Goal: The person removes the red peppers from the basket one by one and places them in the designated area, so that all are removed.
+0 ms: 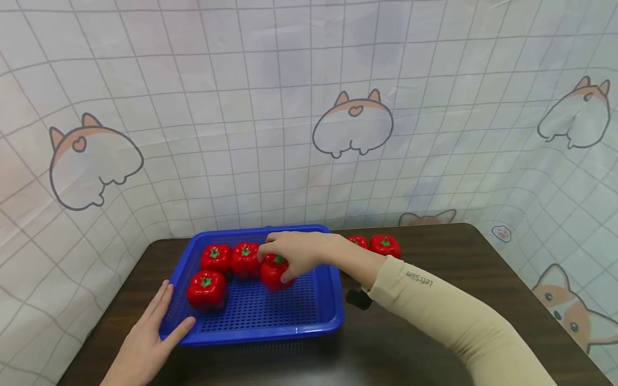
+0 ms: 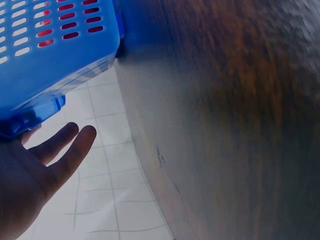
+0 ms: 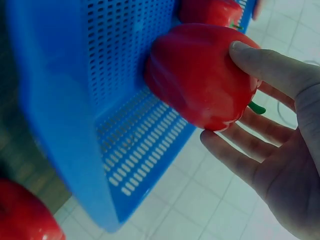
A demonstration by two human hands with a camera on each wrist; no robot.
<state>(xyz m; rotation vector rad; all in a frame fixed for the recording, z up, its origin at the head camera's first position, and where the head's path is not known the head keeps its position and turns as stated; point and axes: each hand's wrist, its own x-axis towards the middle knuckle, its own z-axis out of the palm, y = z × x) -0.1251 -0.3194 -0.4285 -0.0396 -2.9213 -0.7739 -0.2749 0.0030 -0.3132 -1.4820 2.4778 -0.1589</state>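
Note:
A blue perforated basket [image 1: 260, 339] stands on the dark table. Inside it are red bell peppers with green stems: one at the front left [image 1: 206, 291], others along the back. My right hand [image 1: 299, 252] reaches into the basket and grips a red bell pepper [image 1: 274, 273] between thumb and fingers; the right wrist view shows the thumb across this pepper [image 3: 200, 75] and its green stem by the palm. My left hand [image 1: 147, 338] rests against the basket's front-left rim with fairly straight fingers. In the left wrist view, those fingers [image 2: 75, 150] show below the basket's edge.
Right of the basket, partly behind my right arm, two more red bell peppers [image 1: 385, 245] lie on the table [image 1: 434, 241]. A small black object [image 1: 359, 298] sits beside the basket under my right forearm. A gridded cloth with corgi drawings [image 1: 270, 134] hangs behind the table.

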